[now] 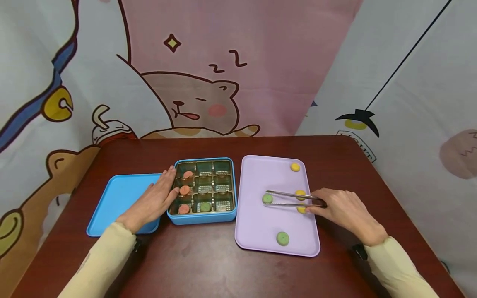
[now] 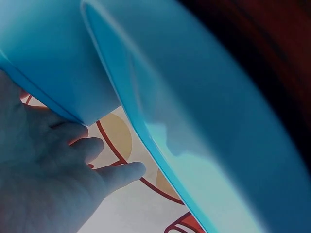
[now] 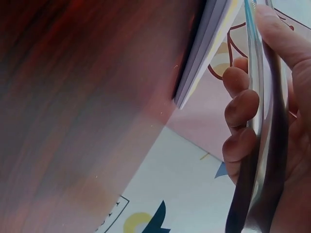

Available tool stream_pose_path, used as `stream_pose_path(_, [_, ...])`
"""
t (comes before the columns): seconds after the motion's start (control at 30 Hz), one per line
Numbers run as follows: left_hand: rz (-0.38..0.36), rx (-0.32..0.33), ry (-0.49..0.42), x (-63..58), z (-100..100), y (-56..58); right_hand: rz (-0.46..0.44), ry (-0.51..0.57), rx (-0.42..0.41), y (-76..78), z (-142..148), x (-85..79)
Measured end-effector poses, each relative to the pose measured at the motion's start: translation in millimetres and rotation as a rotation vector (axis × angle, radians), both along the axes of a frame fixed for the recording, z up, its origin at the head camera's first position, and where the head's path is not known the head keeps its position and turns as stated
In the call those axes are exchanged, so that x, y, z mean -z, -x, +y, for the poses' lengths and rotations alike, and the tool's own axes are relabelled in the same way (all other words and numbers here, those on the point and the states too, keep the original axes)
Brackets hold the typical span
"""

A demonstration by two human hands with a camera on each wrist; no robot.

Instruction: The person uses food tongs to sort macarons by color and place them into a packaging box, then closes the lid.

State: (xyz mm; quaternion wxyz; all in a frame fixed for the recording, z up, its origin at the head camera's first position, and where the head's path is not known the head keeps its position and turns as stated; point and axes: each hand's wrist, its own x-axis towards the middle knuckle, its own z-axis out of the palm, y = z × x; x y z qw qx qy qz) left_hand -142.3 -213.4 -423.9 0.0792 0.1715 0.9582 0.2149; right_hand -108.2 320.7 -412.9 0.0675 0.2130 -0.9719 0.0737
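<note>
My right hand [image 1: 344,209] holds metal tongs [image 1: 287,194] over the lilac tray [image 1: 257,174]; its fingers curl around them in the right wrist view. The tongs' tips stand on either side of a round green piece [image 1: 267,198]; whether they touch it I cannot tell. Along the left edge of a blue box [image 1: 203,218] rests my left hand [image 1: 154,198], fingers extended. Gold compartments line this box. Its left column holds round orange pieces [image 1: 184,190], and the bottom middle compartment a green piece [image 1: 205,207].
Yellow pieces [image 1: 295,167] lie on the tray's right side, two of them partly behind the tongs. Another green piece [image 1: 282,238] is near its front edge. A blue lid [image 1: 123,198] lies left of the box on the brown table [image 1: 201,256]. A cartoon-printed cloth hangs behind.
</note>
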Motion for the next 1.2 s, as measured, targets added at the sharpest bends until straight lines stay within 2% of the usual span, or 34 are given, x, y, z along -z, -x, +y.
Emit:
stream_pose_path(0.2, [-0.009, -0.004, 0.001, 1.1, -0.3, 1.5, -0.028, -0.005, 0.035, -2.8, 3.6, -0.7])
stream_pose_path(0.57, [0.0, -0.007, -0.009, -0.2, -1.5, -1.3, -0.048, -0.004, 0.013, 0.7, 0.3, 1.6])
stream_pose_path(0.93, [0.002, 0.012, -0.014, 1.5, 3.4, 1.4, 0.022, 0.01, -0.015, -3.3, 6.0, 0.8])
stream_pose_path(1.2, [-0.03, -0.006, -0.022, 0.6, 0.7, -0.8, 0.074, 0.042, -0.039, 1.6, -6.7, -6.6])
